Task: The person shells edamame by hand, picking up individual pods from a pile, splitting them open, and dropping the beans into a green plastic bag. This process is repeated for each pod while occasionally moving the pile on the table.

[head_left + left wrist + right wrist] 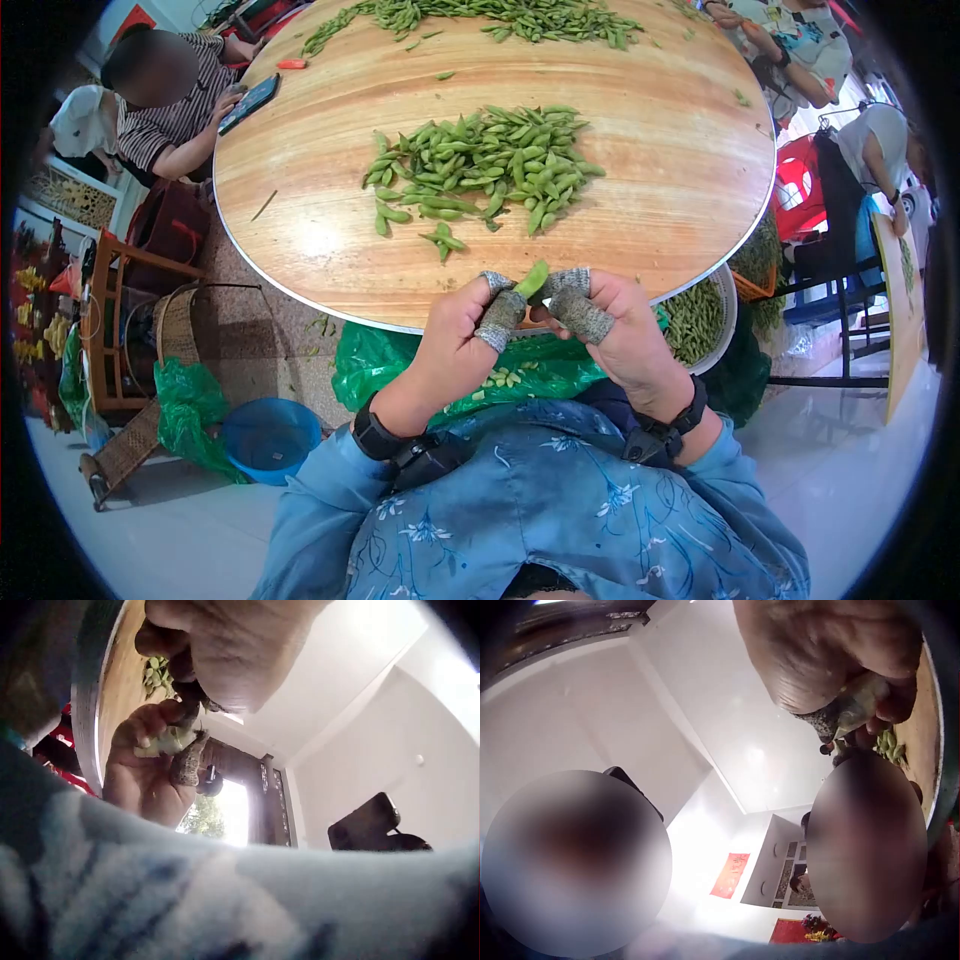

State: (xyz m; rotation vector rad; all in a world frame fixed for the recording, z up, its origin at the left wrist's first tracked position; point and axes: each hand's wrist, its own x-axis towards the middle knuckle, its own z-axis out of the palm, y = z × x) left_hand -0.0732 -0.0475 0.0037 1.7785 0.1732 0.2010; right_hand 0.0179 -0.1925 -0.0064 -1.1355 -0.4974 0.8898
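In the head view a green pod (533,279) stands between the fingertips of both hands, over the table's near edge. The left hand (460,325) pinches it from the left, with grey fabric covers on its thumb and a finger. From the other side the right hand (623,325), similarly covered, pinches at the pod's right. Both hands almost touch. Beyond them a heap of green pods (490,160) lies on the round wooden table (660,180). In the wrist views the hands (154,761) (840,656) are close up, and the pod is partly hidden by fingers.
More pods (500,15) lie along the table's far side. A phone (249,103) is held by a seated person at the left. Below the table edge are green plastic (375,365), a basket of pods (696,320) and a blue basin (270,440). Other people sit at the right.
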